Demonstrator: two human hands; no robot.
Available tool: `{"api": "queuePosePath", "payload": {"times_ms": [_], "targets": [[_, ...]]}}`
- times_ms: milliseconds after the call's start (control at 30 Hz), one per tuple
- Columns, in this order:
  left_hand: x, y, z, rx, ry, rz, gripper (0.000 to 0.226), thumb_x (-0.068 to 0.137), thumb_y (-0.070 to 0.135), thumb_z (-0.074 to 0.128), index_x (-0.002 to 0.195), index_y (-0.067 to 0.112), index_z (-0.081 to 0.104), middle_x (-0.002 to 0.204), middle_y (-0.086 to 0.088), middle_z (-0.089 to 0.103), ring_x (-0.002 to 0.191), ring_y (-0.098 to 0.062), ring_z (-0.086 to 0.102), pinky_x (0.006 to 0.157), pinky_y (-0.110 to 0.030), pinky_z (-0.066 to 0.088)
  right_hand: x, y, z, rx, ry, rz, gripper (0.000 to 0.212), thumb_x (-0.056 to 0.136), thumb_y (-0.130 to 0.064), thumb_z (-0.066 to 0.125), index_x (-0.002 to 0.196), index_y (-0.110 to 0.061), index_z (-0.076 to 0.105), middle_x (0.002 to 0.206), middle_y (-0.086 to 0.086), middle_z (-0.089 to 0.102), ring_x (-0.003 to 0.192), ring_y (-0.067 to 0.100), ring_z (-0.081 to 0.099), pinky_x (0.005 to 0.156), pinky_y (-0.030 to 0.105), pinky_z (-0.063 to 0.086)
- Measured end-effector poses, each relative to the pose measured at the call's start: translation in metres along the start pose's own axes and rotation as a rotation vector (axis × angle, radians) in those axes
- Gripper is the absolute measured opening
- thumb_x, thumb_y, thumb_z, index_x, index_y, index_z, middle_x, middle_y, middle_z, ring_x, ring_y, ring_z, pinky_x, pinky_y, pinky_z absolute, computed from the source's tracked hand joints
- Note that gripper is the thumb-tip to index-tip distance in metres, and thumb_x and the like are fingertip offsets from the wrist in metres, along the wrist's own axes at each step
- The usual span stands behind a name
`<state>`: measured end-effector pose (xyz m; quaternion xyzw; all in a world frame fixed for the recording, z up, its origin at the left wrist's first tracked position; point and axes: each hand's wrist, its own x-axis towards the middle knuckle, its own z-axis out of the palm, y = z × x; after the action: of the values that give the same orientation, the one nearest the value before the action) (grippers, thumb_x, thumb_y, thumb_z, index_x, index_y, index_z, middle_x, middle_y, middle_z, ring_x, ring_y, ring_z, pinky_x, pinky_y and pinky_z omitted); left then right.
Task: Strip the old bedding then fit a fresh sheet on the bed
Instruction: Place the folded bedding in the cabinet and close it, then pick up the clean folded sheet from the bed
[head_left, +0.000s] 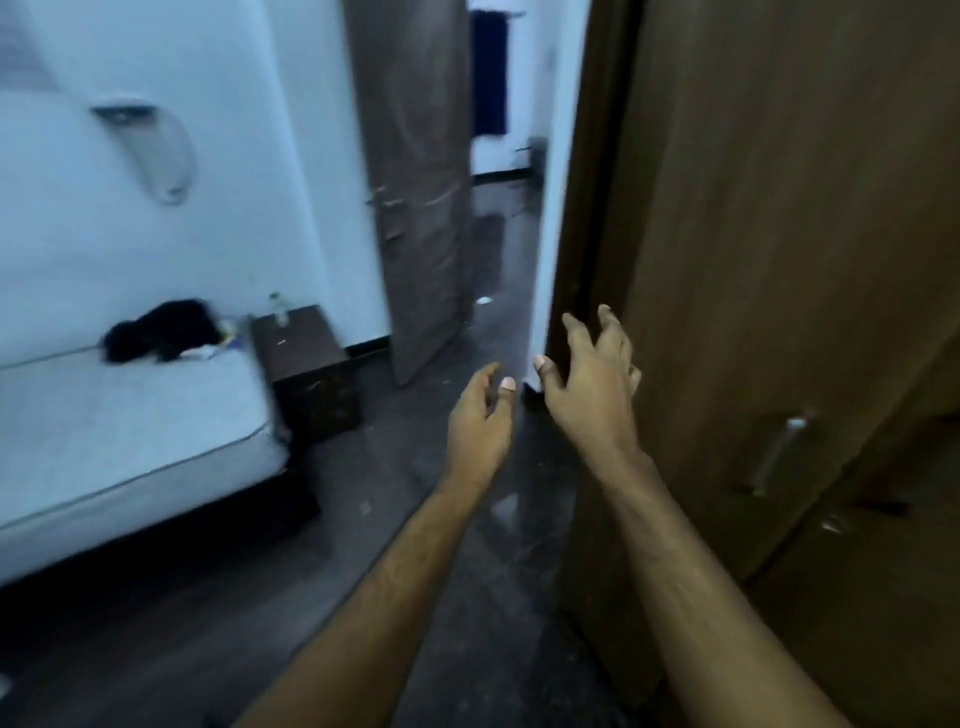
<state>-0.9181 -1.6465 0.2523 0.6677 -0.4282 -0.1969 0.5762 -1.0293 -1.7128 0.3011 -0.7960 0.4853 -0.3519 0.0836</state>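
The bed's bare white mattress (119, 431) lies at the left with no sheet on it. A dark bundle of cloth (161, 332) rests at its far end by the wall. Both my arms reach forward over the dark floor. My left hand (480, 415) hangs in the air with loosely curled fingers and holds nothing. My right hand (592, 384) is spread, fingers relaxed, close to the edge of a brown wardrobe door (753, 260); I cannot tell whether it touches it. No fresh sheet is in view.
A dark bedside cabinet (306, 364) with a small bottle (279, 310) stands beside the bed. An open room door (415, 182) leads to a further room. The wardrobe has a metal handle (779, 452). Dark floor (415, 519) runs between bed and wardrobe.
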Motion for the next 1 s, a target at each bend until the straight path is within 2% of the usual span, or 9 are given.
{"api": "queuePosePath", "payload": {"times_ms": [100, 233, 367, 467, 567, 667, 700, 800, 1000], "targets": [[-0.026, -0.033, -0.055, 0.036, 0.199, -0.102, 0.039, 0.105, 0.033, 0.053, 0.141, 0.017, 0.057, 0.134, 0.003, 0.063, 0.120, -0.008, 0.059, 0.100, -0.019, 0.047, -0.019, -0.043, 0.049, 0.103, -0.174, -0.120, 0.059, 0.098, -0.039, 0.059, 0.151, -0.022, 0.039, 0.163, 0.012, 0.018, 0.148, 0.031, 0.020, 0.114, 0.055, 0.027], [-0.088, -0.054, -0.112, 0.105, 0.456, -0.218, 0.038, 0.106, 0.029, 0.052, 0.141, 0.014, 0.057, 0.129, 0.002, 0.064, 0.102, 0.007, 0.058, 0.080, 0.001, 0.041, -0.064, -0.100, 0.095, 0.264, -0.392, -0.348, 0.056, 0.097, -0.035, 0.061, 0.149, -0.021, 0.044, 0.161, 0.011, 0.023, 0.148, 0.029, 0.022, 0.112, 0.053, 0.028], [-0.170, -0.066, -0.158, 0.186, 0.758, -0.377, 0.036, 0.104, 0.025, 0.056, 0.137, 0.012, 0.060, 0.126, 0.000, 0.069, 0.107, -0.002, 0.062, 0.091, -0.010, 0.046, -0.143, -0.153, 0.122, 0.401, -0.626, -0.588, 0.054, 0.093, -0.030, 0.065, 0.143, -0.018, 0.051, 0.155, 0.015, 0.034, 0.142, 0.034, 0.031, 0.106, 0.055, 0.035], [-0.249, -0.065, -0.185, 0.217, 0.974, -0.481, 0.032, 0.105, 0.021, 0.055, 0.133, 0.008, 0.061, 0.122, 0.003, 0.066, 0.108, -0.001, 0.060, 0.089, -0.005, 0.042, -0.216, -0.189, 0.123, 0.491, -0.811, -0.736, 0.054, 0.091, -0.029, 0.067, 0.142, -0.017, 0.053, 0.152, 0.017, 0.037, 0.141, 0.036, 0.034, 0.104, 0.056, 0.035], [-0.334, -0.059, -0.200, 0.227, 1.189, -0.562, 0.029, 0.106, 0.025, 0.054, 0.131, 0.013, 0.062, 0.123, 0.000, 0.068, 0.106, -0.009, 0.064, 0.095, -0.021, 0.049, -0.288, -0.222, 0.106, 0.549, -0.935, -0.926, 0.054, 0.092, -0.031, 0.066, 0.143, -0.020, 0.051, 0.154, 0.015, 0.035, 0.143, 0.033, 0.032, 0.106, 0.054, 0.033], [-0.406, -0.047, -0.205, 0.239, 1.334, -0.620, 0.031, 0.106, 0.026, 0.053, 0.133, 0.012, 0.060, 0.125, 0.001, 0.066, 0.098, 0.010, 0.060, 0.083, -0.006, 0.045, -0.346, -0.243, 0.080, 0.591, -1.011, -1.060, 0.053, 0.094, -0.033, 0.064, 0.143, -0.022, 0.050, 0.154, 0.012, 0.035, 0.143, 0.030, 0.032, 0.107, 0.052, 0.032], [-0.426, -0.045, -0.205, 0.244, 1.377, -0.643, 0.033, 0.106, 0.026, 0.053, 0.134, 0.011, 0.059, 0.126, 0.001, 0.066, 0.099, 0.007, 0.060, 0.082, -0.005, 0.043, -0.362, -0.247, 0.072, 0.600, -1.038, -1.096, 0.053, 0.094, -0.033, 0.064, 0.143, -0.022, 0.050, 0.153, 0.010, 0.035, 0.142, 0.029, 0.032, 0.107, 0.052, 0.031], [-0.482, -0.041, -0.204, 0.251, 1.448, -0.664, 0.037, 0.104, 0.032, 0.055, 0.134, 0.011, 0.060, 0.126, 0.000, 0.067, 0.111, -0.010, 0.063, 0.090, -0.016, 0.047, -0.415, -0.257, 0.051, 0.601, -1.103, -1.211, 0.052, 0.095, -0.034, 0.063, 0.143, -0.022, 0.050, 0.150, 0.009, 0.037, 0.140, 0.028, 0.034, 0.107, 0.050, 0.031], [-0.590, -0.039, -0.198, 0.170, 1.506, -0.720, 0.031, 0.104, 0.028, 0.057, 0.130, 0.011, 0.063, 0.125, 0.003, 0.068, 0.115, -0.011, 0.062, 0.098, -0.027, 0.049, -0.535, -0.265, 0.014, 0.551, -1.256, -1.274, 0.054, 0.096, -0.035, 0.062, 0.145, -0.021, 0.047, 0.146, 0.007, 0.042, 0.137, 0.029, 0.038, 0.107, 0.050, 0.031]]}}
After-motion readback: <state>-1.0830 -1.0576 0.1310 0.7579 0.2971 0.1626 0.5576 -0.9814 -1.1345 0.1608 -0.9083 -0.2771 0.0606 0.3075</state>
